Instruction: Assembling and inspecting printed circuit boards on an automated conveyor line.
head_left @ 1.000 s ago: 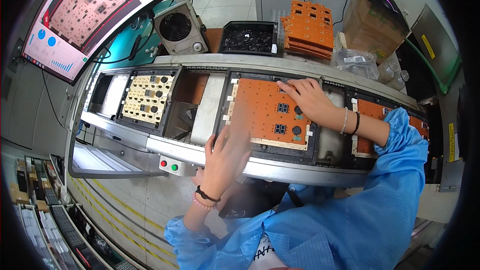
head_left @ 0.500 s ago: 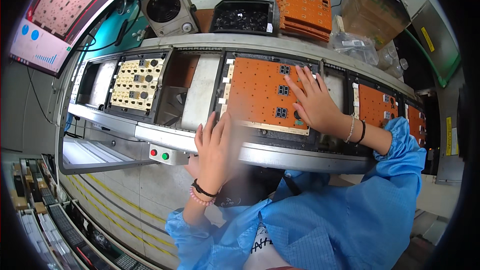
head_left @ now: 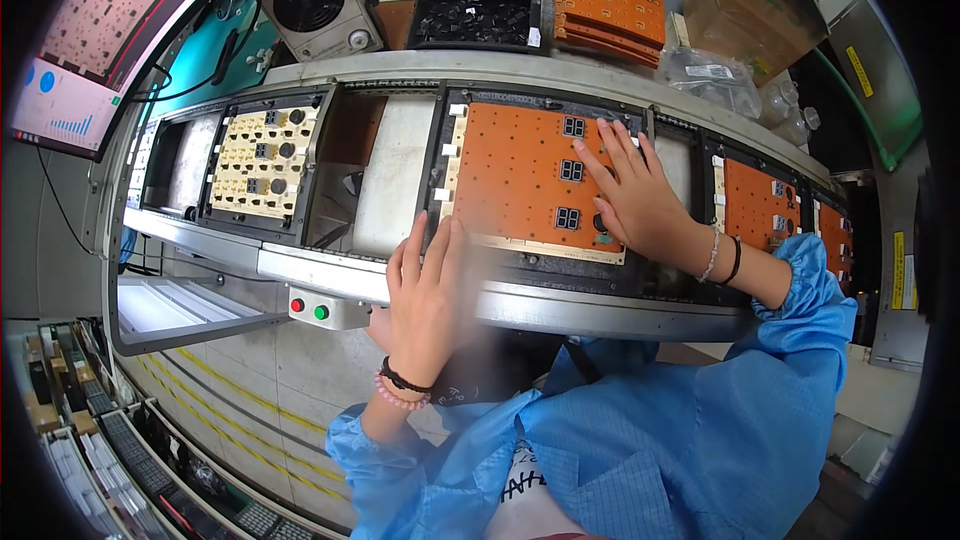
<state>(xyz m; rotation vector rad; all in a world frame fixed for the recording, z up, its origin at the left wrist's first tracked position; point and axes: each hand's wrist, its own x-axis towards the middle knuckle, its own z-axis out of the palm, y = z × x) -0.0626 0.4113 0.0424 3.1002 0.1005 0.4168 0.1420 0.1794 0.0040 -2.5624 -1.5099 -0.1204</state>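
Note:
An orange perforated plate (head_left: 505, 165) lies over a cream circuit board in a black frame (head_left: 436, 170) on the conveyor. Along the plate's right side sit three two-digit display modules (head_left: 570, 171). My right hand (head_left: 638, 195) rests on that side with fingers spread, beside the displays, holding nothing. It partly hides a dark round part (head_left: 601, 223) near the lower right corner. My left hand (head_left: 425, 290) is over the conveyor's front rail, fingers stretched out, their tips by the frame's lower left corner. A blur covers its right edge.
Leftward on the conveyor is a cream board (head_left: 258, 165) with components; rightward, another orange-covered board (head_left: 758, 202). Behind stand a fan unit (head_left: 320, 15), a black bin (head_left: 475, 18) of small dark parts and stacked orange plates (head_left: 608, 0). A button box (head_left: 325, 310) hangs in front.
The whole view has shifted slightly. Both hands stay in nearly the same places, the right still against the orange plate and the left by the front rail.

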